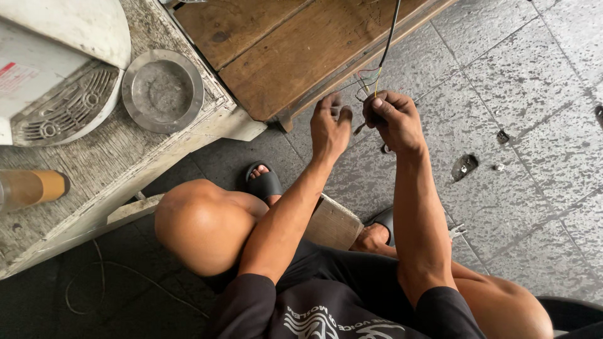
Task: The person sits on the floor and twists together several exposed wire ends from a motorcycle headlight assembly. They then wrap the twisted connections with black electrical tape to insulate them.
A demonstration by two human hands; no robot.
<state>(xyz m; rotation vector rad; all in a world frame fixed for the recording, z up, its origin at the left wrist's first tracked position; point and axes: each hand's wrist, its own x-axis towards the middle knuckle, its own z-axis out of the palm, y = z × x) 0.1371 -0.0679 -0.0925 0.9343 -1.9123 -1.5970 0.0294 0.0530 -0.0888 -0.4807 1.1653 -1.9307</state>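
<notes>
We see left hand [330, 125] pinching thin wire ends [367, 78] just left of black cable [391, 31]; right hand [392, 119] closed on cable end. Risk, we judge: fine strands snap or slip if pulled hard.

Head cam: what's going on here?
A person sits low over a grey stone floor, both hands raised in front of them. The right hand pinches the end of a black cable where thin coloured wires fan out. The left hand is right beside it, fingers at the same wire ends. To the left, a worn bench carries a round metal dish, a white appliance and a bottle.
</notes>
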